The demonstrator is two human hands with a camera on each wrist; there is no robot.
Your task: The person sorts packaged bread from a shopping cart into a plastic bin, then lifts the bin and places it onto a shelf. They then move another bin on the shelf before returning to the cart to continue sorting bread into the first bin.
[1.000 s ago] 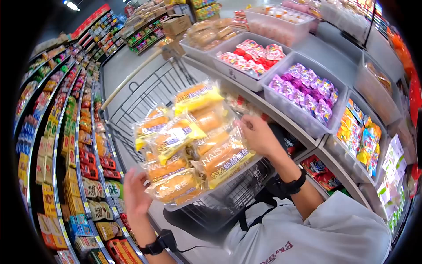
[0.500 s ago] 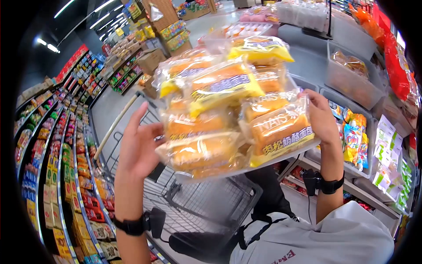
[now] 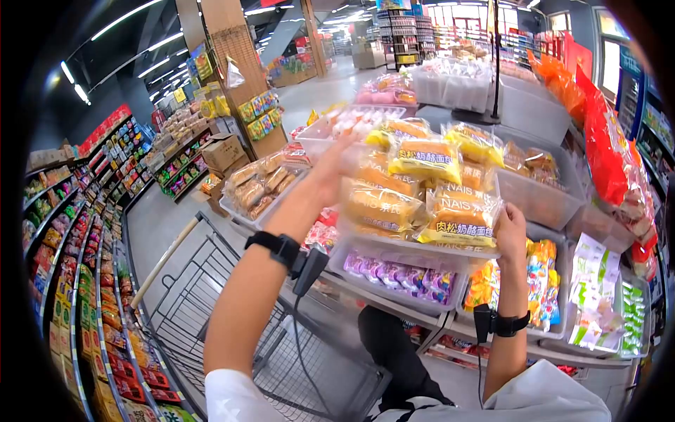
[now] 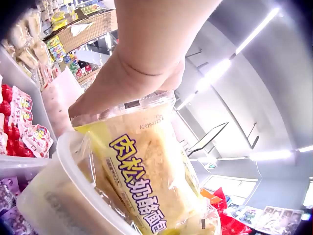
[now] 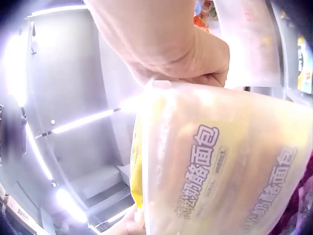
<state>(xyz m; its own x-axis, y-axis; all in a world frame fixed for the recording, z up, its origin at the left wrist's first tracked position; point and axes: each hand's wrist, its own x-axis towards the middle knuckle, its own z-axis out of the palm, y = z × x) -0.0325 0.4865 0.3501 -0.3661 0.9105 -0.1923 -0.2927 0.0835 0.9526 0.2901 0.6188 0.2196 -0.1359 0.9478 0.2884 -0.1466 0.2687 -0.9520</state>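
A translucent plastic bin (image 3: 401,247) heaped with bagged bread rolls (image 3: 425,160) is held up in front of me, above the display bins. On its left side is my left hand (image 3: 332,172), blurred in the head view. From the left wrist, that hand (image 4: 132,73) bends over the bin's end, right against a yellow-and-clear bread packet (image 4: 146,161), its fingertips hidden. At the opposite end, my right hand (image 3: 512,228) grips the rim with curled fingers. The right wrist view shows packets through the bin's cloudy wall (image 5: 244,122).
Under the held bin are a bin of purple-wrapped sweets (image 3: 397,276) and one of orange packets (image 3: 541,274). A tub of bread (image 3: 260,190) stands left of it. A wire shopping cart (image 3: 197,281) is at my lower left, beside long snack shelves (image 3: 105,281).
The loaded bin has moved away from above the cart, rightward over the display bins. My left arm now reaches further forward, and the head view has swung up.
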